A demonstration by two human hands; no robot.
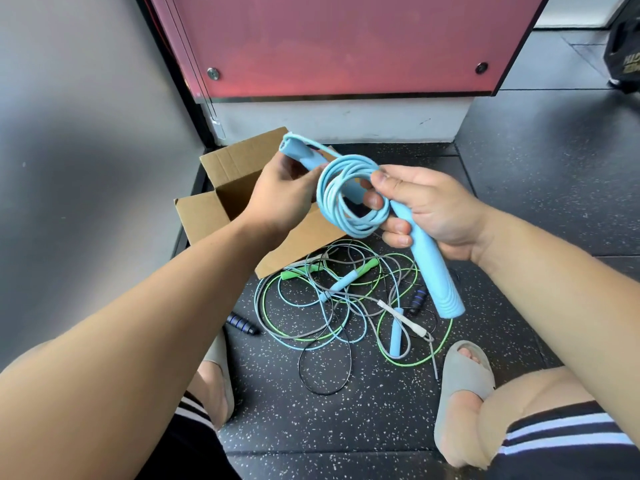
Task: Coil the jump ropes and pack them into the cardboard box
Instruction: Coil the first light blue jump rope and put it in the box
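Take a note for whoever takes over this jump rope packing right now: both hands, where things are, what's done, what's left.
Hands: left hand grips one handle of the light blue jump rope; right hand grips the other handle and pinches the coiled loops.
Place: cardboard box open on the floor behind the hands, inside mostly hidden.
Done: this rope is coiled, not yet boxed.
Left: pack it, then untangle, coil and pack the tangled pile of green, light blue, grey and black ropes on the floor before the box.
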